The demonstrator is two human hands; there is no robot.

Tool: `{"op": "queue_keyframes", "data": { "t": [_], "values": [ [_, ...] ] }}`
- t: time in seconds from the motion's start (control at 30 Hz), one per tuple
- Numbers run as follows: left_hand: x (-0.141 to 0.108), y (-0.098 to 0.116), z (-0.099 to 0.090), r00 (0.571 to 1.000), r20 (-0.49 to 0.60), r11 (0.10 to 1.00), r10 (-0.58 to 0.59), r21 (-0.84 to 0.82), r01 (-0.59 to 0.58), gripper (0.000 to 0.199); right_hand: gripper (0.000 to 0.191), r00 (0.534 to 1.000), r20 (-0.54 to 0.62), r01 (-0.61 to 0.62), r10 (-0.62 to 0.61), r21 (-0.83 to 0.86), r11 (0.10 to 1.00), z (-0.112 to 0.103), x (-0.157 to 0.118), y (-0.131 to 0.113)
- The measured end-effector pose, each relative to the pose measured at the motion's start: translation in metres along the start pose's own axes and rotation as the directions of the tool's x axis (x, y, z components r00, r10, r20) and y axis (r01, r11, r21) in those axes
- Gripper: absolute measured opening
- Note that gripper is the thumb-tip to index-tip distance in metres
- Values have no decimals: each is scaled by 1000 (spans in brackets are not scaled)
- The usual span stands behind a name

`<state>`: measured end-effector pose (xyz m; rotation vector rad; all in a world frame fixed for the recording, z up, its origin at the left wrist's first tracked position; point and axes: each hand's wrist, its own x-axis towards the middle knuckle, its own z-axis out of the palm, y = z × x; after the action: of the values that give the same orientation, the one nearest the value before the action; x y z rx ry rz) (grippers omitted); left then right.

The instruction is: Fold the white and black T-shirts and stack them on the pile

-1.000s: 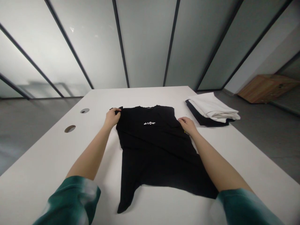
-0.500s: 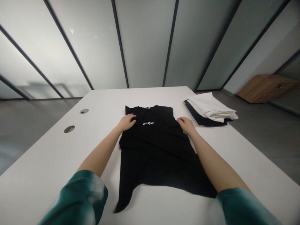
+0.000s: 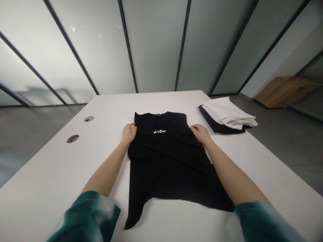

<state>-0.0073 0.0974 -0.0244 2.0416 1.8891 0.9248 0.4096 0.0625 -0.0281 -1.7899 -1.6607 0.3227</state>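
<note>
A black T-shirt lies spread on the white table, its collar at the far end and a small white print on its chest. Its near hem is uneven, with the left corner drawn out toward me. At the shirt's left edge, level with the print, my left hand has its fingers curled and closed on the fabric. On the opposite edge my right hand pinches the cloth between thumb and fingers. A small yellow spot shows just under the right hand.
Folded white cloth rests on folded black cloth at the table's right edge. Two round holes, one of them a lidded grommet, are in the left of the white table. Beyond are frosted glass panels and a wooden cabinet.
My left hand has slid left from the top of the shirt's chest to its left edge. My right hand has stayed at the right edge. The shirt lies nearly the same.
</note>
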Motion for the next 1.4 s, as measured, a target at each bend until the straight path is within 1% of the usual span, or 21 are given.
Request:
{"op": "queue_keyframes", "data": {
  "t": [0.03, 0.1, 0.2, 0.3, 0.4, 0.47, 0.5, 0.57, 0.63, 0.7, 0.8, 0.87, 0.9, 0.93, 1.0, 1.07, 1.13, 1.17, 1.23, 1.3, 1.4],
  "values": [
    [2, -2, -1, 998, 5, 998, -56, -26, 56, 39, 22, 1000, 0, -10, 10, 3, 1000, 0, 0, -1],
    [10, -3, -2, 990, 47, 988, -135, -74, 138, 38, 22, 999, 5, -44, 44, 13, 999, 0, 1, -1],
    [28, -2, -4, 974, 127, 969, -188, -141, 205, 33, 24, 993, 41, -110, 110, 17, 994, 0, 11, -4],
    [49, 4, -4, 957, 188, 926, -221, -269, 266, 26, 27, 981, 111, -162, 157, 34, 986, 1, 31, -10],
    [68, 10, 0, 929, 245, 849, -276, -392, 355, 22, 28, 963, 190, -212, 190, 99, 972, 4, 57, -21],
    [77, 12, 3, 909, 261, 814, -324, -413, 409, 20, 24, 955, 225, -227, 192, 144, 963, 8, 73, -29],
    [81, 12, 4, 904, 252, 810, -346, -407, 423, 20, 21, 949, 241, -244, 203, 154, 957, 11, 80, -32],
    [89, 10, 4, 908, 205, 830, -366, -370, 418, 21, 20, 934, 251, -297, 253, 159, 941, 15, 92, -36],
    [97, 7, 1, 923, 158, 869, -351, -311, 384, 27, 23, 926, 221, -343, 306, 158, 926, 19, 103, -39],
    [107, 5, -5, 931, 155, 893, -331, -267, 362, 35, 25, 935, 149, -344, 321, 168, 924, 19, 114, -40],
    [125, 11, -16, 924, 194, 889, -328, -266, 372, 46, 29, 948, 16, -315, 318, 196, 928, 15, 133, -42],
    [138, 20, -22, 941, 186, 900, -283, -287, 327, 51, 35, 960, -25, -263, 277, 246, 933, 11, 147, -46],
    [143, 25, -25, 954, 167, 915, -247, -283, 286, 52, 39, 972, -21, -221, 236, 273, 936, 9, 153, -48],
    [148, 31, -28, 967, 146, 935, -211, -259, 243, 53, 47, 983, -6, -173, 183, 296, 939, 8, 158, -51],
    [151, 41, -33, 981, 112, 973, -160, -150, 176, 60, 63, 997, 32, -82, 76, 313, 946, 6, 163, -54],
    [146, 47, -35, 986, 102, 991, -134, -1, 135, 73, 73, 998, 68, -18, 0, 269, 963, 4, 158, -54],
    [132, 47, -34, 987, 128, 989, -95, 121, 79, 81, 76, 993, 105, 25, -45, 185, 982, 3, 143, -48],
    [121, 45, -32, 984, 161, 985, -75, 164, 48, 82, 75, 990, 127, 48, -65, 134, 990, 2, 132, -43],
    [94, 38, -26, 966, 254, 977, -47, 215, -9, 82, 73, 979, 173, 105, -108, 25, 994, 0, 106, -31],
    [62, 30, -18, 941, 337, 971, -35, 233, -48, 83, 68, 963, 214, 185, -165, -77, 980, -3, 78, -16],
    [13, 26, -10, 936, 353, 962, 11, 253, -106, 83, 62, 934, 258, 300, -247, -189, 935, -11, 36, 6]
  ]
}}
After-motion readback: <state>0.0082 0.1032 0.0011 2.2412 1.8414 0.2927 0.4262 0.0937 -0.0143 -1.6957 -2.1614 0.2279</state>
